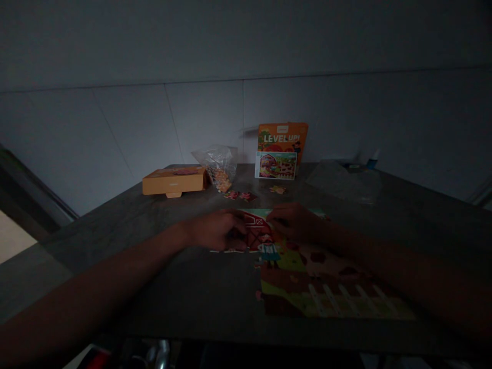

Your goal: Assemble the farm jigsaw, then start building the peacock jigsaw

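Pretty dim in here, but the puzzle [286, 292] is easy enough to spot: it's flat on the worktop [180, 297] right in front of the person, partly put together, with the barn part sticking out further left than the lower part. You can make out a red barn [257, 233] up top, a figure in a blue skirt beside it, and a white fence along the bottom.

The left hand [221, 230] is at the left end of the barn, fingers half curled and pointing down. Can't tell if there's a piece pinched under them. The right hand [292, 221] is over the top part of the puzzle, just right of the barn, fingers bent down too, and again I can't tell if it's gripping anything. The right forearm crosses over part of the picture.

Past the hands there are two reddish pieces [248, 196] side by side and a yellowish piece [278, 189] further right. Behind those, a clear bag [221, 169] with more pieces in it stands next to an orange box [175, 182]. A picture card [275, 165] with the same farm scene stands in front of an upright orange "LEVEL UP!" panel [282, 131], and a crumpled plastic sheet [346, 182] lies off to the right.
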Tool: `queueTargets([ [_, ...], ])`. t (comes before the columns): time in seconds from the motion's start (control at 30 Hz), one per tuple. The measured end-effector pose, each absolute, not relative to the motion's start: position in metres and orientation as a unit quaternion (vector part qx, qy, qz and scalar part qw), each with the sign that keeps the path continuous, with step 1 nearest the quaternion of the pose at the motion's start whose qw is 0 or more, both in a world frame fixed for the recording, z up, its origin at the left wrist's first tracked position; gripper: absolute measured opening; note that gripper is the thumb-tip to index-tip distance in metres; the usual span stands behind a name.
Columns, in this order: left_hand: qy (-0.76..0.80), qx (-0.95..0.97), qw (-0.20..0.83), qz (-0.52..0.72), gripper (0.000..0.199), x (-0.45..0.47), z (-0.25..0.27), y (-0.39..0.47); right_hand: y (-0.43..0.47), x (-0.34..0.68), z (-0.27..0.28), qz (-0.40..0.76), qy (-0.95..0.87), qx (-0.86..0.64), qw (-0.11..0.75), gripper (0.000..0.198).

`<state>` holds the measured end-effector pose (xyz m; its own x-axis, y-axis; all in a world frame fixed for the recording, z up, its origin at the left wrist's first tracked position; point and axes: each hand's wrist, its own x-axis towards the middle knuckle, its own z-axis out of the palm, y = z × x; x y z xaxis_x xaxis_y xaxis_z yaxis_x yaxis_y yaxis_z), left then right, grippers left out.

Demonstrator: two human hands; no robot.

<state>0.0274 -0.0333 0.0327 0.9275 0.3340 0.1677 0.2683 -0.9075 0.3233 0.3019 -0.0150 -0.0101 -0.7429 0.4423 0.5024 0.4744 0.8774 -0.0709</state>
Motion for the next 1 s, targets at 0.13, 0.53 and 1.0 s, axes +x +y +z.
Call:
queueTargets([
  [0.13, 0.156, 0.971, 0.152, 0.097, 0.011, 0.027, 0.032, -0.03, -0.014, 0.302, -0.012, -0.031, -0.933, -0.238, 0.267, 0.021],
  [0.53, 0.234, 0.962, 0.115, 0.084, 0.008, 0.033, 0.03, -0.031, -0.008, 0.307, -0.012, -0.177, -0.783, -0.531, 0.27, 0.037],
  [1.0, 0.27, 0.954, 0.037, 0.129, 0.013, 0.027, 0.013, -0.017, 0.006, 0.317, -0.03, -0.132, -0.8, -0.544, 0.214, 0.019],
])
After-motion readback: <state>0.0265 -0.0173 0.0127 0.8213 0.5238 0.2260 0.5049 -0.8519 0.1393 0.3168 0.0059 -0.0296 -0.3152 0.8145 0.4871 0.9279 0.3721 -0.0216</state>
